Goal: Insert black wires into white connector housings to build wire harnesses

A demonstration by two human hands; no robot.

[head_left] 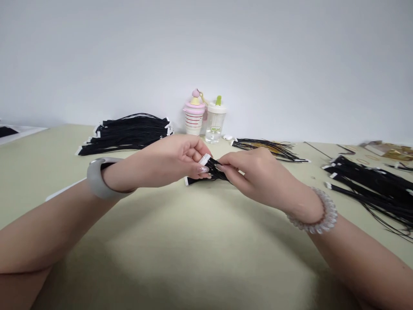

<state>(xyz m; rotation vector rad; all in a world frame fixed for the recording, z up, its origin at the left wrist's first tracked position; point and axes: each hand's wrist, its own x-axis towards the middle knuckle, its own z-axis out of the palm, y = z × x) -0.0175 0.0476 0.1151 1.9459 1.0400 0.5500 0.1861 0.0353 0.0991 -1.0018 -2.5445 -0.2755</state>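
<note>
Between my two hands is a wire harness [213,165] of thin black wires ending in a white plug. My left hand [180,159] pinches it at the white connector [205,159], thumb below and fingers behind. My right hand [254,168] is closed, thumb and forefinger gripping the black wires just right of the connector. Beneath the hands another black wire bundle [193,181] with a white end lies on the table; its right part is hidden by my right hand.
A big stack of black harnesses [129,134] lies at the back left. An ice-cream-shaped cup [194,118] and a clear drink bottle [215,122] stand by the wall. Loose black and yellow wires [271,148] and a harness pile [374,181] lie rightward on the table [193,241].
</note>
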